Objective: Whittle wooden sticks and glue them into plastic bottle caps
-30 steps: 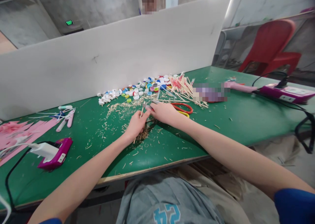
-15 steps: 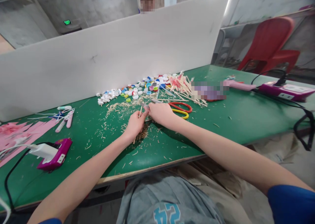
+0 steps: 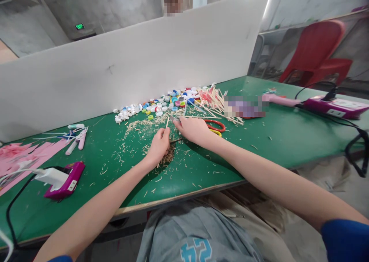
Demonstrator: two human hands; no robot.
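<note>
My left hand (image 3: 159,146) is closed around a thin wooden stick (image 3: 167,122), whose pale upper end sticks up past the fingers. Just to its right, my right hand (image 3: 193,129) grips what looks like a knife; only its grey blade (image 3: 173,118) shows, close to the stick's tip, and the handle is hidden by the fingers. Wood shavings (image 3: 138,125) are scattered around both hands, with a darker heap (image 3: 168,157) under the left one. Partly behind my right wrist lie scissors with red and yellow handles (image 3: 218,123).
Bottle caps (image 3: 158,107) and a pile of wooden sticks (image 3: 215,100) lie along the white partition (image 3: 138,62). Purple power strips (image 3: 65,183) with cables sit at both sides. Pink sheets (image 3: 43,154) and a pink glue gun (image 3: 281,100) are farther out. Someone is behind the partition.
My right hand has shifted slightly right, away from my left hand, and a small gap has opened between them. More of the stick's upper end shows. My left hand has barely moved.
</note>
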